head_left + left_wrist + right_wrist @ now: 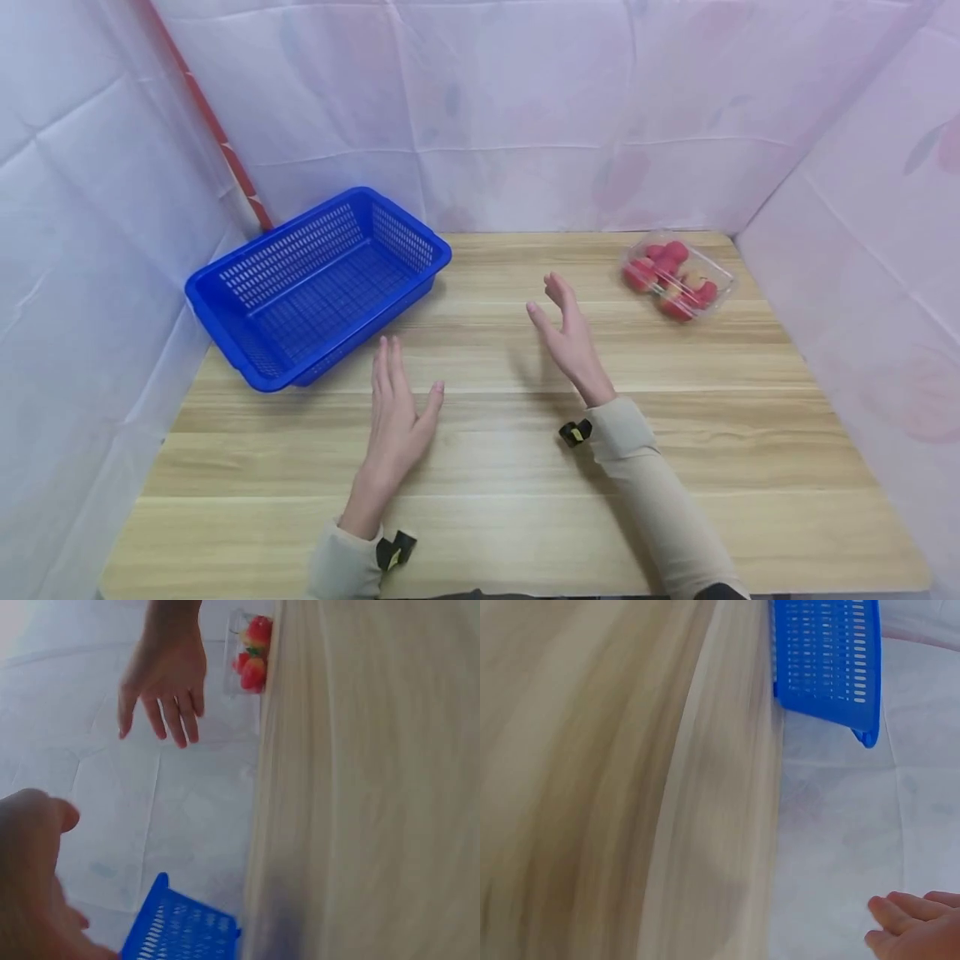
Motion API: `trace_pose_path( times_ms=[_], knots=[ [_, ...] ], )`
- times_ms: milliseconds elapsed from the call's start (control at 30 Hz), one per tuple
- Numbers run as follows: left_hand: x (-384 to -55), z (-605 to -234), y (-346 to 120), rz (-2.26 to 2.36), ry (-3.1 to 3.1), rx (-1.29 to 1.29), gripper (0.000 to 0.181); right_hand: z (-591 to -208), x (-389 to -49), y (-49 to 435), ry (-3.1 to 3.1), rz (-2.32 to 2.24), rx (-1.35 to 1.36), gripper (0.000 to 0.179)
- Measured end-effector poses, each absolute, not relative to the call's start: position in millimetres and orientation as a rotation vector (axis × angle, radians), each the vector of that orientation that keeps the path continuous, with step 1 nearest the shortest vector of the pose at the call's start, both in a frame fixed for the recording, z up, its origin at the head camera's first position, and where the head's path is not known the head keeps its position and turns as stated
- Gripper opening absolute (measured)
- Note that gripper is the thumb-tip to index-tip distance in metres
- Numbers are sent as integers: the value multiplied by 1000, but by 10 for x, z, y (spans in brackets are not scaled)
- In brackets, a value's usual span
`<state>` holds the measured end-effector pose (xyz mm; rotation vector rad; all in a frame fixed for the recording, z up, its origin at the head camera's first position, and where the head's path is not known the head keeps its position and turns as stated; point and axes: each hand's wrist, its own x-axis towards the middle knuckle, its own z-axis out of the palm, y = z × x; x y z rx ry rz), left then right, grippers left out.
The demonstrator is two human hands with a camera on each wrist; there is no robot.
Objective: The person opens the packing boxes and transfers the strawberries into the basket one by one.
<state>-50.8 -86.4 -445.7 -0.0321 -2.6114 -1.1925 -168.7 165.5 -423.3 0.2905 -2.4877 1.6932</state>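
Observation:
My left hand (395, 425) hovers above the table with fingers straight and thumb spread, nearest the front rim of a blue plastic basket (337, 354). Nothing is in it. To its right, my right hand (576, 342) is also raised with extended fingers and holds nothing. The basket stands at the back left, and its inside shows only the slotted walls and bottom. At the back right lies a clear plastic box (716, 287) of red and yellowish fruit (677, 252), beyond the right hand. In the left wrist view the fruit (253, 673) looks like strawberries or small apples.
The wooden table (510, 517) is enclosed by pale patterned cloth (525, 100) at the back and both sides. A red strip (202, 104) runs down the back left corner behind the basket. Each wrist wears a small black camera (576, 432).

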Motion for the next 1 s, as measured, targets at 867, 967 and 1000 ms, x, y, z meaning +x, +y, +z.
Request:
trace_pose_path(
  times_ms=[867,967,1000],
  knots=[
    [-189,-4452,-1441,-1742,-1576,761,93,-4472,-2486,775,-2171,2276,172,63],
    [-200,-4457,-1551,-1858,-1472,804,88,-4489,-2557,648,-2179,2298,148,62],
    [-205,-4453,-1581,-1884,-1429,803,87,-4492,-2582,601,-2174,2317,146,62]
  ],
)
